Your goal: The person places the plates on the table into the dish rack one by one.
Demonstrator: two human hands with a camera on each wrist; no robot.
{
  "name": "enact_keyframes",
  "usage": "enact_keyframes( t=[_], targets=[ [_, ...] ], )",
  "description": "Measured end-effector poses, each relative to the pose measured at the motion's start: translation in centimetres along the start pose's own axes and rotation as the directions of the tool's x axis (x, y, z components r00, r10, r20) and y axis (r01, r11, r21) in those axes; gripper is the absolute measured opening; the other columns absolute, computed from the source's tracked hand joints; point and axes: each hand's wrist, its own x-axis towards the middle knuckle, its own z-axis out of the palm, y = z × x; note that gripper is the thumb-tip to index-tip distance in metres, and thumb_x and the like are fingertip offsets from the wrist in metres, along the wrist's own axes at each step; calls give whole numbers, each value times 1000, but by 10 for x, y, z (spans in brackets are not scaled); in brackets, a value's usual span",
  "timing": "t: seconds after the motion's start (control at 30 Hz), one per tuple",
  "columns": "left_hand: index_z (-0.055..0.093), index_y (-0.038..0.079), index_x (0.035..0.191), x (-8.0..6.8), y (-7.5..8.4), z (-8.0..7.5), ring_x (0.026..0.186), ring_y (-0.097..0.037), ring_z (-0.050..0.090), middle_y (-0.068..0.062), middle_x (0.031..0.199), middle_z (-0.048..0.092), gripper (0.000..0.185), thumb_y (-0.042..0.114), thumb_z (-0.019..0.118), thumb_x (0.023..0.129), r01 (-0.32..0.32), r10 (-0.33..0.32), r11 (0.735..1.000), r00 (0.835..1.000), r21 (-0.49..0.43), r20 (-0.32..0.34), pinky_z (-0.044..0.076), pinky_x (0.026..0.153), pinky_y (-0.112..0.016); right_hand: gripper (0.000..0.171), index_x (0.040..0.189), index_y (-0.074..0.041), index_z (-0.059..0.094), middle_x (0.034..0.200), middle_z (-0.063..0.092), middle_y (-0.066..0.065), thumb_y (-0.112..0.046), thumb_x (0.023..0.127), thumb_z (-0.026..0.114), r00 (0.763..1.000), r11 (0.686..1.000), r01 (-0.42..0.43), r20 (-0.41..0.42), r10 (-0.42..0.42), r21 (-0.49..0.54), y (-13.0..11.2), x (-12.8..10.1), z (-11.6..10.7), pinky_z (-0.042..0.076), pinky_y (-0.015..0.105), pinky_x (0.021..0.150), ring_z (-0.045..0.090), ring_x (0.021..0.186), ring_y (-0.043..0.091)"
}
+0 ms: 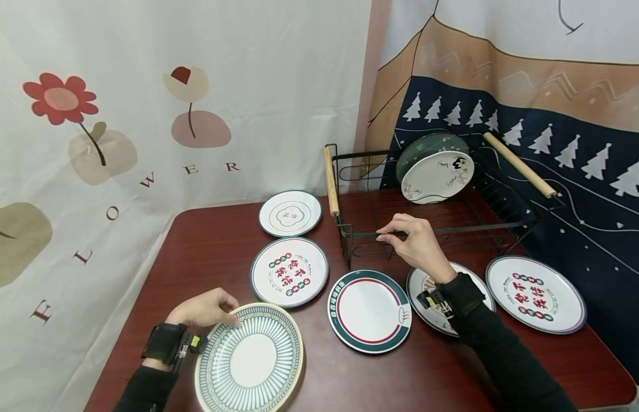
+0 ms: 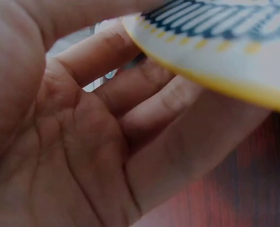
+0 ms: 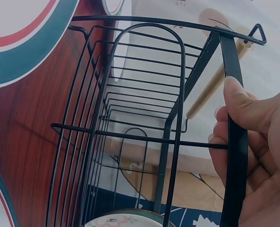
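Dark red surface [image 1: 221, 252], backed by flower cloth on L, tree-print cloth on R.

Black wire rack [image 1: 500, 220] w/ two wooden handles sits at rear R of surface; two plates stand on edge inside, back end. R hand [image 1: 414, 243] reaches fwd from black sleeve, palm down, wrist strap on. Its fingers [image 3: 243, 106] are curled round rack's near top rail, thumb on one side of the bar, rest behind: holding the rail.

Striped plate [image 1: 251, 360] at near L edge of surface, tilted, L rim lifted. L hand [image 1: 203, 309] grips that rim: thumb on top, fingers [image 2: 144, 94] underneath, per L wrist view. Forearm comes in low from near edge, wrist strap on.

Flat on surface between hands: green-and-red ringed plate [image 1: 370, 310], red-character plate [image 1: 290, 272], small plain plate [image 1: 290, 213]. R of forearm: another red-character plate [image 1: 536, 293]; one more plate part hidden under R wrist.
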Motion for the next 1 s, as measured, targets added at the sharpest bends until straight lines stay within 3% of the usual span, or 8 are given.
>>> enact_keyframes(
  t=[0.6, 1.0],
  targets=[
    [75, 10, 79, 5, 0, 1, 64, -10, 59, -2, 71, 69, 8, 5, 79, 85, -126, 125, 989, 992, 73, 25, 49, 62, -24, 15, 92, -15, 82, 79, 65, -6, -5, 82, 84, 1000, 1000, 4, 0, -4, -20, 0, -2, 2, 37, 21, 58, 55, 68, 7],
    [75, 10, 80, 5, -2, -1, 65, -12, 64, -4, 74, 73, 8, 4, 77, 85, -133, 131, 991, 990, 35, 51, 52, 63, -25, 15, 93, -14, 82, 79, 65, -5, -4, 82, 84, 1000, 1000, 12, -5, -12, -25, 0, -2, 0, 37, 22, 57, 56, 69, 8]
  ],
)
